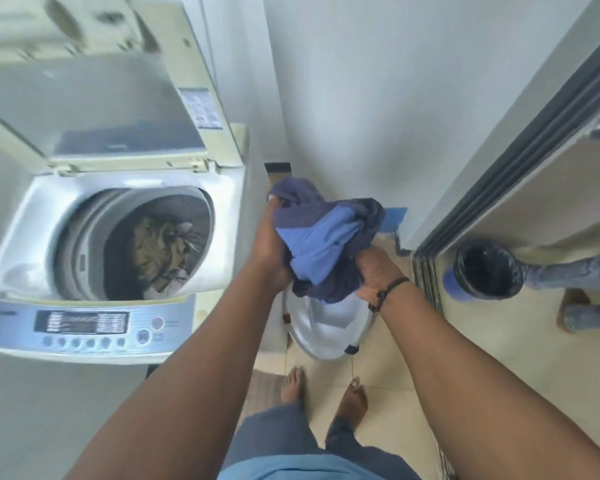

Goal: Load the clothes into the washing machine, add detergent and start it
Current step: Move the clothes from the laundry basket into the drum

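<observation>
A bundle of blue and dark navy clothes (326, 237) is held up above a white laundry basket (326, 327) on the floor. My left hand (269, 247) grips the bundle's left side and my right hand (376, 271) grips its lower right side. The top-loading washing machine (219, 216) stands to the left with its lid (94, 105) raised. Olive and light-coloured clothes (163, 254) lie inside its drum. Its control panel (84, 323) faces me at the front.
A dark bucket (487, 270) stands on the tiled floor at the right beside a sliding door track (426, 268). Another person's legs in jeans (582, 268) stand at the far right. A white wall is behind the basket. My bare feet are below.
</observation>
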